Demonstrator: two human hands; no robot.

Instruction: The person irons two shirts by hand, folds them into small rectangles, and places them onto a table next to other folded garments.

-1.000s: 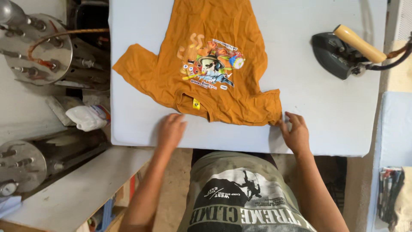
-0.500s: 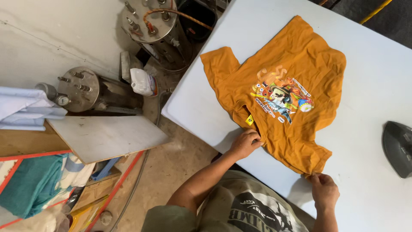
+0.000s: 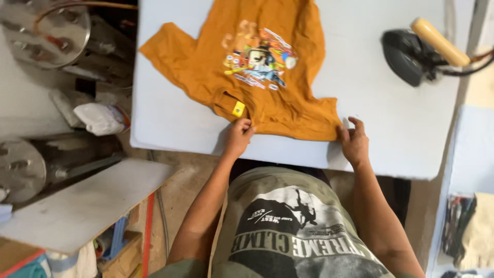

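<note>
An orange T-shirt with a colourful print lies spread face up on a pale blue ironing table, its neck end toward me. My left hand pinches the shirt's near edge just below a small yellow tag. At the shirt's near right corner my right hand grips the fabric. Both hands sit close to the table's front edge.
A black iron with a wooden handle rests on the table at the far right, its cord trailing off. Metal cylinders and a white bag lie on the floor to the left. A grey board stands low on the left.
The view swung left and back to the table. Both hands went from lying flat at the shirt's near edge to pinching it, and the shirt sits slightly shifted.
</note>
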